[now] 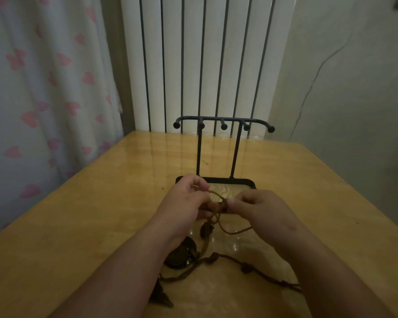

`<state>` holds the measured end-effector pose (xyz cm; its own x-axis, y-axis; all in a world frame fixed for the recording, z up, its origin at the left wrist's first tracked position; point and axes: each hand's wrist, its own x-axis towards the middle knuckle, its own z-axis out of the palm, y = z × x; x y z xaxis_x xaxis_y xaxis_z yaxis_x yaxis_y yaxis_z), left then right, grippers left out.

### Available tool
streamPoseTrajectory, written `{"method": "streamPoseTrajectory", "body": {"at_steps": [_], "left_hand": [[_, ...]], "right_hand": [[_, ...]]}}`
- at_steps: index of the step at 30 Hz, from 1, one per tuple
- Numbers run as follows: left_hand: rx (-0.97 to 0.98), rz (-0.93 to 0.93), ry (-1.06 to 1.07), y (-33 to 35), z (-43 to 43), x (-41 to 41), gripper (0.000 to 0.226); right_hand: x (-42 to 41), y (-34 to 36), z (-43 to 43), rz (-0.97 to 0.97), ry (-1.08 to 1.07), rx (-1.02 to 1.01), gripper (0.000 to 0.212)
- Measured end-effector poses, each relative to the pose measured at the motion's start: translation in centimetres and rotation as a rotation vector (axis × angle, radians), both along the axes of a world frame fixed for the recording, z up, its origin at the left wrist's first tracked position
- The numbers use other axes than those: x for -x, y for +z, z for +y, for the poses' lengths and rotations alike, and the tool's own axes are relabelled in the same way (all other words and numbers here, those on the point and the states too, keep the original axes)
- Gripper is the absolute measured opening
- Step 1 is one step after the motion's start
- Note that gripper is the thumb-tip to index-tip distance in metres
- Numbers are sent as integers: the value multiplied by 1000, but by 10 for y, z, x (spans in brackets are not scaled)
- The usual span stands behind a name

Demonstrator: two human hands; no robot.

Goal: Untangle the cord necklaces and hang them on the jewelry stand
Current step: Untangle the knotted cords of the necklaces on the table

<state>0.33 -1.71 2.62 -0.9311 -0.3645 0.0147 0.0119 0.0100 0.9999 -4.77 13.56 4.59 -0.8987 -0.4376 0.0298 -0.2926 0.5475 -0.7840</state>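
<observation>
Head view: left hand (pixel 189 198) and right hand (pixel 254 206) are each pinching the tangled cord necklaces (pixel 216 210) above the tabletop (pixel 101 203), just before the bare jewelry stand (pixel 223 125); loose cords are trailing below.

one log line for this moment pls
phase: untangling | left hand: pinches cord necklaces | right hand: pinches same tangle | jewelry stand: hooks bare | dark pendant: resting on table
</observation>
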Motion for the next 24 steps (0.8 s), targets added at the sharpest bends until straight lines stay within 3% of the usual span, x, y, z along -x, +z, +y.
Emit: {"method": "streamPoseTrajectory", "body": {"at_steps": [4,9,19,22,24], "left_hand": [[-100,35,-26,0,1,-1,17],[23,-24,0,-4,-1,0,23],[253,-98,-11,1,8,-5,25],[288,-120,1,1,8,-6,24],[272,-121,17,1,7,-4,23]], "right_hand": [[-6,2,-1,-147,49,262,26],[-1,3,0,-84,-45,411,22],[2,5,2,-363,110,914,22],[5,7,3,-406,94,1180,21],[7,7,4,-379,25,1211,21]]}}
